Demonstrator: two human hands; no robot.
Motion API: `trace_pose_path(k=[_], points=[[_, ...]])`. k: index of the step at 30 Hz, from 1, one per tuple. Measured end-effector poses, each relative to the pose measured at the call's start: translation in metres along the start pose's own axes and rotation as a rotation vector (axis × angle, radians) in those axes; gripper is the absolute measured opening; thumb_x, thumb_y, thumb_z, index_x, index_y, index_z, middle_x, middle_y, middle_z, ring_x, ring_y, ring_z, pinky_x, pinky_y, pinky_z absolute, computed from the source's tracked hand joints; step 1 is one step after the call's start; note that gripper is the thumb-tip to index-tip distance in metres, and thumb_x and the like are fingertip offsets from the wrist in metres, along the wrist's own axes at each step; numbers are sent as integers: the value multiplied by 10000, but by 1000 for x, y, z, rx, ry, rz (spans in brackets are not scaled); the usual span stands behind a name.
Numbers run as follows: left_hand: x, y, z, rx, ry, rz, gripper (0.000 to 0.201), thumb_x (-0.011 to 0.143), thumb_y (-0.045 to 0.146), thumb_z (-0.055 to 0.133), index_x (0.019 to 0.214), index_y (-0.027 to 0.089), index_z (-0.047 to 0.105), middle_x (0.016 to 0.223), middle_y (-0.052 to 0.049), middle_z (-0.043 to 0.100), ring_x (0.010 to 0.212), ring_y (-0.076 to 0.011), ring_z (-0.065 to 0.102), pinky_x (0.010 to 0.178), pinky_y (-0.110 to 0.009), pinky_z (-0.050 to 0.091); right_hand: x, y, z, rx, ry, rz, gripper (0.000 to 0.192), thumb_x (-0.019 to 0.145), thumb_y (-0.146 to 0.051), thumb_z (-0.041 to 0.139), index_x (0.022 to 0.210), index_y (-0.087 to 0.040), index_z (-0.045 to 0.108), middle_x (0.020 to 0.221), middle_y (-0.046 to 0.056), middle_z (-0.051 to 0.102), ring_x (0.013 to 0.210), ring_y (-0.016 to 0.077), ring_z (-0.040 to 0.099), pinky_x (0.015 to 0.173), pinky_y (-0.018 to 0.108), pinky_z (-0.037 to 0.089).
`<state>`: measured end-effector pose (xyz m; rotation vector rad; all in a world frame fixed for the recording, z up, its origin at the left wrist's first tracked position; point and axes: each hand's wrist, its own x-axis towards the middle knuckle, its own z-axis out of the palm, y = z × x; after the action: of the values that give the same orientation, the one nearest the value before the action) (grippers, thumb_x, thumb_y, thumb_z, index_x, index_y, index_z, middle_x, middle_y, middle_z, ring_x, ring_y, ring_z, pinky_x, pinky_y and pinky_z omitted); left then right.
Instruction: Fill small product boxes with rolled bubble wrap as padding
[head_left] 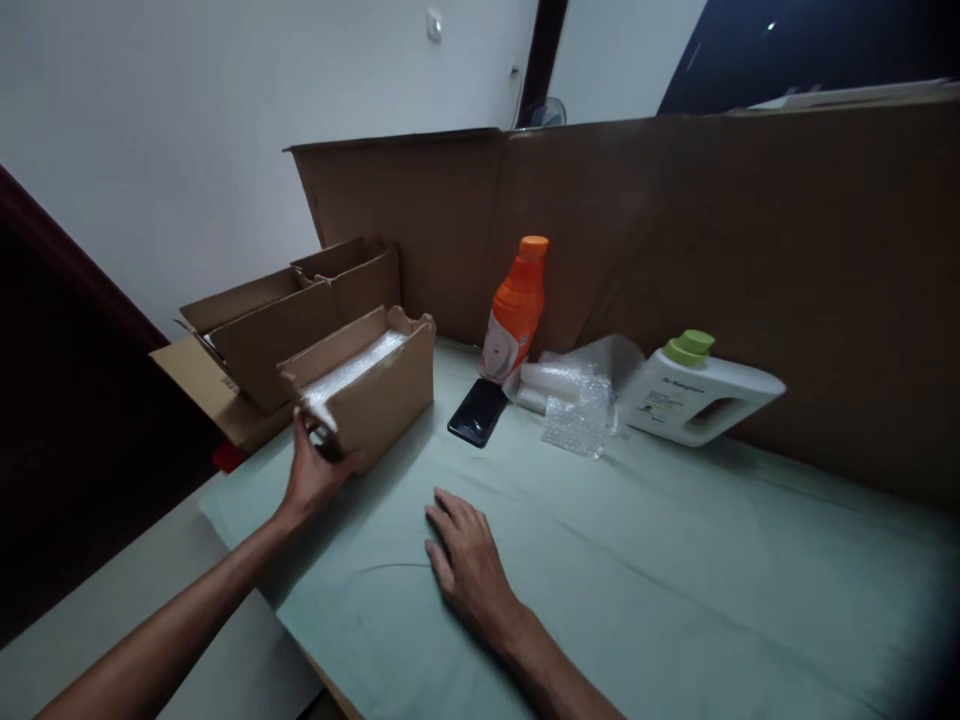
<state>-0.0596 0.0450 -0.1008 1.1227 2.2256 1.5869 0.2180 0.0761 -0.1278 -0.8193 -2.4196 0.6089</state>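
My left hand (313,478) grips the near end of a small open cardboard box (386,405), fingers at its left side and thumb at its lower right corner. Clear bubble wrap (356,368) fills the inside of that box, and whatever it wraps is hidden. On the pale green tabletop (600,600) lies my right hand (471,560), palm down with its fingers loosely stretched, holding nothing. A black phone (478,412) lies flat beyond it, in front of an upright orange bottle (516,310).
Loose bubble wrap (574,395) lies right of the bottle, beside a white jug with a green cap (701,395) that leans back. Larger open cardboard boxes (277,330) stand at the back left. A tall cardboard panel (712,230) walls off the table's far side.
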Motion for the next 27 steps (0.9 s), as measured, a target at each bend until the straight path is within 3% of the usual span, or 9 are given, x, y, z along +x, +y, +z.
trace_pose_path(k=[5,9,13,19,23,27], points=[[90,25,81,20,56,-29,1294,573,298,880,1576,129,82,1570,-254,325,1477,-366,336,1199,-499,320,-6,-1,-6,-38,14,-7,307,858,-102,569,1137,-188,661,1402,168,602,1283,315,569,1039,526,494],[132,25,111,23,87,-48,1274,610,295,866,1580,105,61,1607,-277,250,1525,-390,216,1223,-524,255,-4,1,-5,-28,14,-1,290,847,-94,565,1097,-201,667,1400,148,607,1278,306,574,1032,502,504],[135,14,121,23,117,-58,1091,757,323,775,1575,83,93,1619,-284,230,1543,-360,183,1242,-497,213,-5,5,-2,-19,35,-23,306,844,-67,522,1085,-194,661,1394,152,608,1272,301,577,1014,504,516],[117,-1,136,18,145,-42,803,874,267,692,1541,114,274,1586,-243,331,1486,-313,337,1209,-452,318,-4,5,-3,-16,31,-14,301,841,-66,534,1077,-197,668,1377,150,623,1260,302,588,1003,500,525],[125,2,144,4,226,-49,493,943,342,651,1389,183,514,1449,-142,512,1290,-303,540,1061,-534,475,-2,4,-2,-35,40,-30,294,843,-64,530,1074,-183,669,1360,164,631,1241,304,600,986,505,532],[133,8,146,-22,244,-60,381,963,367,628,1290,176,585,1315,-109,600,1126,-251,629,941,-474,555,-3,2,-4,-33,29,-25,282,842,-68,555,1065,-194,674,1357,149,636,1246,295,596,1011,498,512]])
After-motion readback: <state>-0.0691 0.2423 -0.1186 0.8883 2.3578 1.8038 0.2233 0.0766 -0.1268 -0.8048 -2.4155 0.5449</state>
